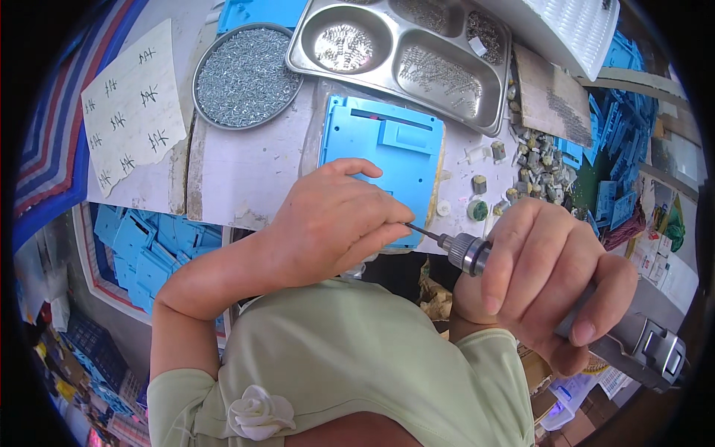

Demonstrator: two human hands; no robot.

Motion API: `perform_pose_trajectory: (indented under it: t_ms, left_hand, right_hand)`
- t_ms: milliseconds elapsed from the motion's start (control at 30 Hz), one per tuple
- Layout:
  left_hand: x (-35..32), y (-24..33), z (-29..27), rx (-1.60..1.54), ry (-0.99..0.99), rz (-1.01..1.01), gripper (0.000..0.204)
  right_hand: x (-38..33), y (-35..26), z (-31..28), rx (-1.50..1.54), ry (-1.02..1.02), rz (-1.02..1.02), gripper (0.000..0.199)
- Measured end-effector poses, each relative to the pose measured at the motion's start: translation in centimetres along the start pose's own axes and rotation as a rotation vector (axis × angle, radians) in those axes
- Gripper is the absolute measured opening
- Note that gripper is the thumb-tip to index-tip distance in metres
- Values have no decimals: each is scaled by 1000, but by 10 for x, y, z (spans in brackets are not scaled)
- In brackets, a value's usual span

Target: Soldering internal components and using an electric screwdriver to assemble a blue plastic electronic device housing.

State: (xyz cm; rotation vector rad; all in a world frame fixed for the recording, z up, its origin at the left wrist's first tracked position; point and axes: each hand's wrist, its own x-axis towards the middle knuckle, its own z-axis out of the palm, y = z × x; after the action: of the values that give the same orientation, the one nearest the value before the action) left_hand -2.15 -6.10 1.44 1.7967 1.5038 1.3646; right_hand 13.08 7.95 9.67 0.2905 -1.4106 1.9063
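Observation:
My right hand (547,276) is wrapped round a grey electric screwdriver (468,253), its thin bit pointing left. At the bit's tip, the thumb and index finger of my left hand (335,212) are pinched together. Whatever they hold there, perhaps a small screw, is too hidden to make out. Beneath and beyond my left hand, a flat blue plastic housing (357,145) with a slot and a raised block lies on the table. The left hand covers part of its near left side.
Past the housing are a round metal dish (196,93) of small screws and a steel compartment tray (389,56) holding springs and small metal parts. Small motor-like parts (532,160) lie loose at right. More blue housings (145,257) fill a crate at left. Handwritten paper (134,104) lies far left.

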Motion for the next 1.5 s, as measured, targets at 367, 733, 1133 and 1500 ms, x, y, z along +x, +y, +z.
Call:
perform_pose_trajectory:
  t_ms: [367, 733, 1133, 1500]
  left_hand:
    - [1, -14, -7, 163, -17, 205, 26]
    - [-9, -95, -103, 883, 142, -303, 16]
    - [-7, -113, -108, 840, 143, -274, 25]
    - [5, -62, -71, 437, 163, -79, 22]
  right_hand:
    - [5, 10, 3, 27, 50, 118, 31]
    - [25, 47, -69, -244, 75, 16, 21]
    - [25, 67, -76, -340, 30, 99, 15]
    - [25, 58, -73, -326, 71, 150, 17]
